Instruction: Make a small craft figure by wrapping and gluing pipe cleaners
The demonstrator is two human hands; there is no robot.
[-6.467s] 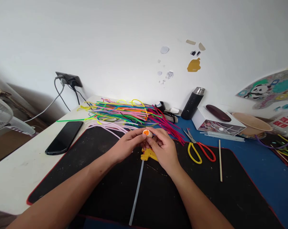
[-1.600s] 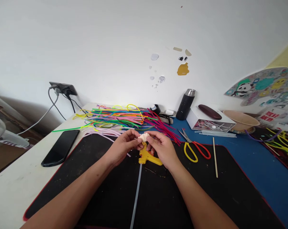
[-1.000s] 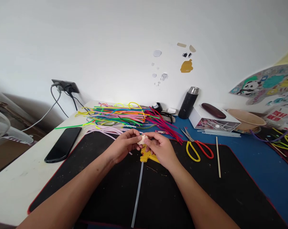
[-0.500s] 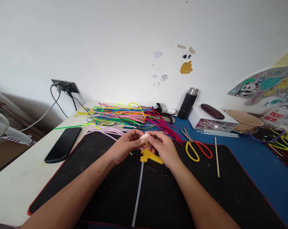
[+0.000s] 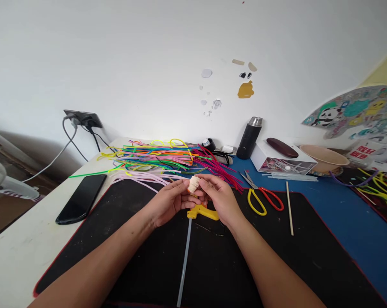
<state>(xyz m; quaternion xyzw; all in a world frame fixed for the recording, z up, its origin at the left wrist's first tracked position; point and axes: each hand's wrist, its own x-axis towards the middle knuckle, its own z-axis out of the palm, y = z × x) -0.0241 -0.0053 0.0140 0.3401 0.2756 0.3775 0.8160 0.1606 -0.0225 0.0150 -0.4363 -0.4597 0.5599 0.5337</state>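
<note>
A small cream-coloured, ridged piece (image 5: 194, 184), perhaps coiled pipe cleaner, is pinched between the fingertips of both hands above the mat. My left hand (image 5: 171, 200) grips its left side, and my right hand (image 5: 219, 197) has thumb and fingers on its right side. A bit of orange shows at its lower edge. Just beneath the hands lies a yellow hot glue gun (image 5: 204, 212), its front part hidden by my fingers. From its back a long translucent glue stick (image 5: 184, 263) runs toward me over the black mat (image 5: 142, 261).
Colourful pipe cleaners (image 5: 158, 156) lie heaped at the back. Scissors (image 5: 257, 194) with yellow and red handles and a thin pale stick (image 5: 290, 208) are on the right. A phone (image 5: 81, 199) lies left. Behind stand a black flask (image 5: 249, 138), a white box (image 5: 285, 160) and a bowl (image 5: 324, 158).
The cream piece has been turned and tilted between my fingertips, so more of its ridged side shows. My left fingers have opened out slightly below it. The view has shifted slightly.
</note>
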